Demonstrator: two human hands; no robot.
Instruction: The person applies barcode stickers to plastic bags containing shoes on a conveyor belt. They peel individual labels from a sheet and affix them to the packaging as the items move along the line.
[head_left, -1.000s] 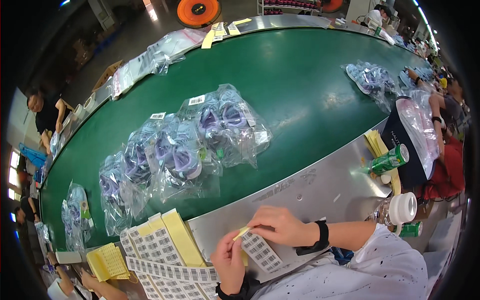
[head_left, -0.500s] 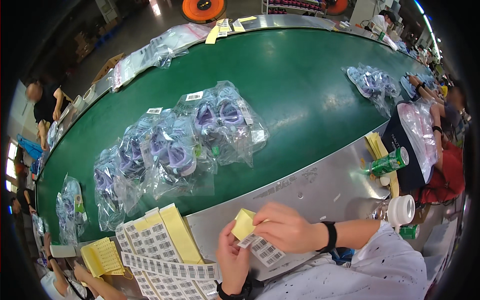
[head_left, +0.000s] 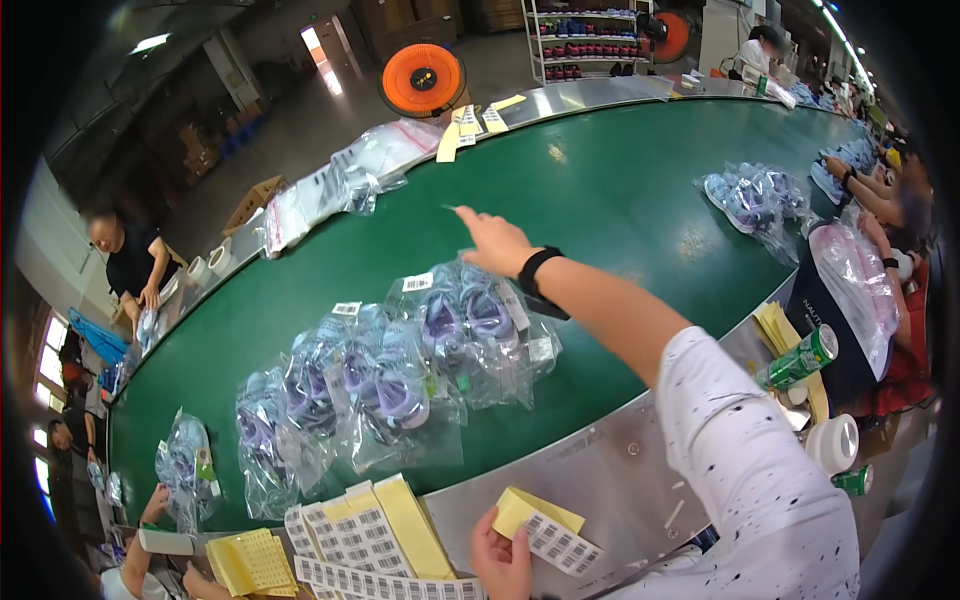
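My left hand [head_left: 502,556] grips a folded strip of barcode stickers [head_left: 562,545] on yellow backing paper [head_left: 538,505], low over the metal ledge. Stretched out over the green belt, my right hand [head_left: 497,243] has a small pale sticker [head_left: 449,207] at its fingertips, seen nearly edge-on. Just below that hand lies a clear-bagged pair of light blue and lilac shoes [head_left: 465,318] with a white barcode label [head_left: 417,282] on the bag. More bagged shoes [head_left: 385,385] lie to its left in a row.
Sheets of barcode stickers [head_left: 350,535] and yellow papers [head_left: 245,562] lie along the near ledge. At right are a green can [head_left: 805,358], a white-lidded jar [head_left: 833,443] and a dark box [head_left: 825,290] with plastic bags. Co-workers stand along the belt, one person [head_left: 130,255] at far left.
My right hand has left the sticker strip and reached forward over the belt with a small sticker. The left hand keeps the strip. The view has tilted up.
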